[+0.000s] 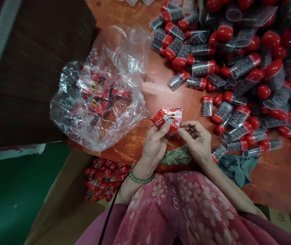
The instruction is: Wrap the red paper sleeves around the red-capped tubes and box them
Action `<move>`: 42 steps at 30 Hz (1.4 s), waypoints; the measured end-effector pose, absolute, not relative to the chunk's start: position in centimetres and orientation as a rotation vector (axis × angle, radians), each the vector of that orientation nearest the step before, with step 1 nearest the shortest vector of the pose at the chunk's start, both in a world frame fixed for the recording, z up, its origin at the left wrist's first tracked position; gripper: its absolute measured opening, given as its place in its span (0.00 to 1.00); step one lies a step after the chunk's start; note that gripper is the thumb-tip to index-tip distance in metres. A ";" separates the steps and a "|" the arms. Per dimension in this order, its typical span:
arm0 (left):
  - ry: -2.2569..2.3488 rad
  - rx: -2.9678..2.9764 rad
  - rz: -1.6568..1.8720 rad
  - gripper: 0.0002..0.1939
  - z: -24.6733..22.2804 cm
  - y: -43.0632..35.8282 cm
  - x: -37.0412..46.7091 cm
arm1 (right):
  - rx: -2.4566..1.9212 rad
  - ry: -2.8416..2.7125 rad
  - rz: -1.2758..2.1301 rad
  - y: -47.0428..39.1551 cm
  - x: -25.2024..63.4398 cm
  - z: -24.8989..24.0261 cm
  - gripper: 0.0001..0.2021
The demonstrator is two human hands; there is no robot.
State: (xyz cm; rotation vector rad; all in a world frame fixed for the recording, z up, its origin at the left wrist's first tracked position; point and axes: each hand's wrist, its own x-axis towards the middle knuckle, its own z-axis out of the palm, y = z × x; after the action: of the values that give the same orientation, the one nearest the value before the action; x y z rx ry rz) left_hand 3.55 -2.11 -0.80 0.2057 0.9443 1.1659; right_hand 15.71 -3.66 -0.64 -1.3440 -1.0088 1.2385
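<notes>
Red packaging (159,118) mid-frame, gripped by my left fingers (164,129), right fingers' (185,135) hold unclear: likely adjusting it, next wanting steadiness.

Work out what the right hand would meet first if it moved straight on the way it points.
Most likely the red packet held in the left hand. The right hand points at its edge, perhaps already touching; depth is unclear here.
</notes>
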 end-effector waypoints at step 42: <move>1.019 0.249 0.969 0.21 0.2 -3.9 1.7 | -1.173 -1.756 0.814 -4.9 16.2 -1.7 0.07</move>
State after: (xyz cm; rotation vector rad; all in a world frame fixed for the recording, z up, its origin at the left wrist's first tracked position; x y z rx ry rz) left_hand 1.65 -3.91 0.23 0.2494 1.0189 0.9693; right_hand 16.23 -4.87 -1.71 -1.1727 -1.7556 0.8139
